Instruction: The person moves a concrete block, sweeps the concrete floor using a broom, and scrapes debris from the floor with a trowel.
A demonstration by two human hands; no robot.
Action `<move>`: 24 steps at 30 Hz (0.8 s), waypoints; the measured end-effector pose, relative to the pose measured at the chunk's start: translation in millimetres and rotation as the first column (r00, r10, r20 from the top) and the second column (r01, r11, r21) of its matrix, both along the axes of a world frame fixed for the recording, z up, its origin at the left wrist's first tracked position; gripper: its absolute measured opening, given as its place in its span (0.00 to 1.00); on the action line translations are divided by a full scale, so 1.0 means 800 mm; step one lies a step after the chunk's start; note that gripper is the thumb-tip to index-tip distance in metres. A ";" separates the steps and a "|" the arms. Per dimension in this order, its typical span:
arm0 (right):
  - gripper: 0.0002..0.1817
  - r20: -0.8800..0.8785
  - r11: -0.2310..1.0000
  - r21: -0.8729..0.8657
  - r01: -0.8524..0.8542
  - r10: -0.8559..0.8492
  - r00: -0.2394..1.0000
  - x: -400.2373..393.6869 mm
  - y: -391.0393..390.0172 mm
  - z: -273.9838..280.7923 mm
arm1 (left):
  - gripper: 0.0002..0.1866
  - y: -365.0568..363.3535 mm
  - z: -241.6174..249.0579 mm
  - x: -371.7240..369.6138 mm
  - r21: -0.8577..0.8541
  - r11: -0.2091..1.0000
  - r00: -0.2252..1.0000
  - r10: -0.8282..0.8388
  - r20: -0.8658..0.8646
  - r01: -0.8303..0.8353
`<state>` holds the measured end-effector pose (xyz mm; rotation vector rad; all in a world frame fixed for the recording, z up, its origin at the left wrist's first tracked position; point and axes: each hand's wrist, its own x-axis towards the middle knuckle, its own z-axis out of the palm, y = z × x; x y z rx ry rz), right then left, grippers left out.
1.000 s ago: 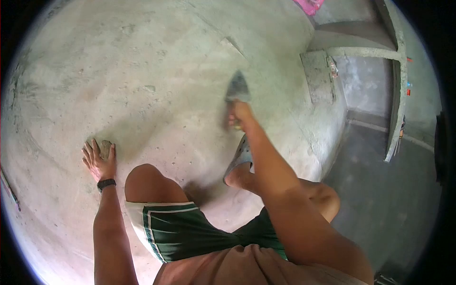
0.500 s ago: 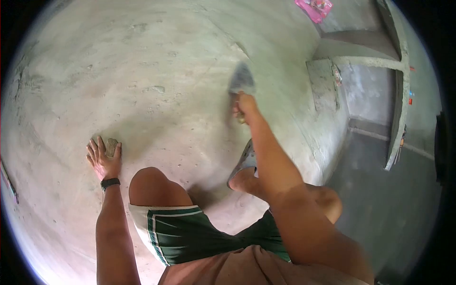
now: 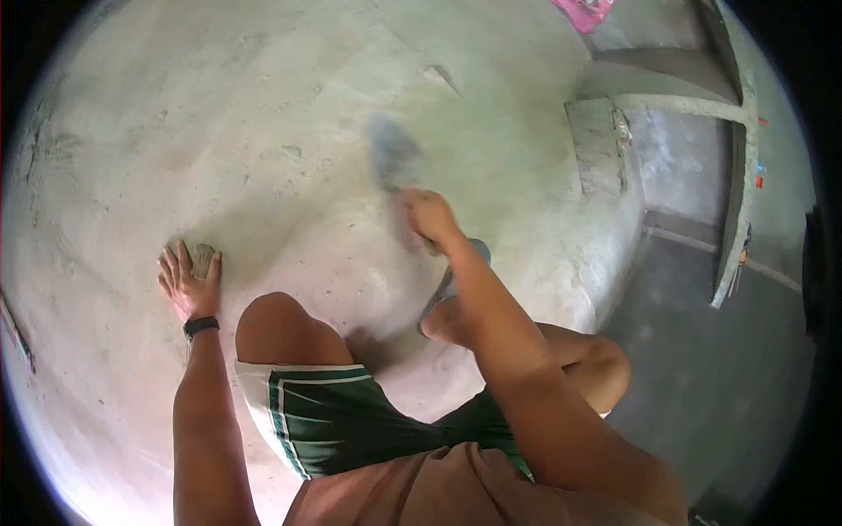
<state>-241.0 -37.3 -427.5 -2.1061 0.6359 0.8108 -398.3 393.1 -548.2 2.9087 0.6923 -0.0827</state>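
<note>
My right hand (image 3: pixel 427 216) is closed round the handle of a trowel (image 3: pixel 395 152), whose grey pointed blade is blurred by motion over the concrete floor (image 3: pixel 289 96). The blade points up and to the left in the head view. Away on the left, my left hand (image 3: pixel 188 280) lies flat on the floor, fingers spread, with a dark watch on the wrist. A small rough greyish-brown lump (image 3: pixel 203 260) sits between its thumb and index finger.
A flat chip (image 3: pixel 441 76) and scattered crumbs lie on the floor ahead. Concrete partitions (image 3: pixel 684 110) stand at right beside a darker, smooth floor area (image 3: pixel 702 351). Pink plastic (image 3: pixel 586 12) lies at the top. My shoe (image 3: pixel 456 285) is just below the right hand.
My right hand has swept the trowel to the left and slightly nearer to me, and the blade now leans left. My left hand stays beside the lump.
</note>
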 end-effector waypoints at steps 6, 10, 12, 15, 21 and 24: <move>0.26 -0.001 0.866 -0.130 0.482 -0.487 0.874 -0.151 -0.116 -0.106 | 0.46 -0.005 -0.001 0.002 0.021 1.000 1.000 0.004 -0.001 -0.004; 0.25 0.029 0.980 0.035 0.194 -0.195 0.980 -0.146 0.087 -0.140 | 0.47 -0.009 0.007 0.005 0.020 1.000 1.000 0.013 -0.019 -0.013; 0.25 0.046 0.993 0.116 -0.005 0.000 0.999 -0.106 0.191 -0.114 | 0.47 -0.010 0.005 0.005 0.026 1.000 1.000 0.002 -0.022 -0.001; 0.27 -0.018 0.970 0.207 -0.128 0.135 0.991 -0.043 0.223 -0.051 | 0.46 -0.007 0.004 0.006 0.044 0.999 1.000 -0.005 -0.025 0.006; 0.20 0.075 0.937 0.192 0.291 -0.310 0.948 -0.080 0.048 -0.039 | 0.46 -0.007 0.002 -0.003 0.020 1.000 1.000 -0.008 -0.010 0.008; 0.22 -0.083 0.729 0.188 0.658 -0.656 0.750 -0.098 -0.034 -0.042 | 0.46 -0.002 0.000 0.001 0.023 1.000 1.000 0.000 -0.007 0.000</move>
